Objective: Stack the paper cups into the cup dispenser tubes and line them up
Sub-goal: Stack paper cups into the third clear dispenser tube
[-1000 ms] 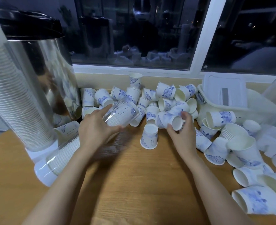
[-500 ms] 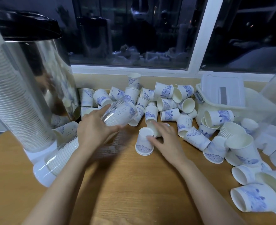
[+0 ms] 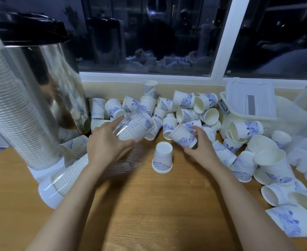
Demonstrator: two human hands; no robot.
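A clear dispenser tube (image 3: 71, 169) packed with stacked cups lies slanted on the wooden table, its white base at the lower left. My left hand (image 3: 104, 142) grips the tube near its open upper end (image 3: 136, 125). In my right hand (image 3: 201, 147) is a white paper cup with blue flowers (image 3: 183, 135), held on its side with its mouth toward the tube. One cup (image 3: 162, 159) stands upside down between my hands. A heap of loose cups (image 3: 167, 109) fills the back of the table.
A second filled dispenser tube (image 3: 13, 113) stands upright at the left, in front of a steel urn (image 3: 49, 78). A white plastic bin with a lid (image 3: 248, 104) sits at the right. More loose cups and a short nested stack (image 3: 259, 144) crowd the right side.
My right hand left the upside-down cup, reached into the heap and picked up a flowered cup. My left hand kept its hold on the tube.
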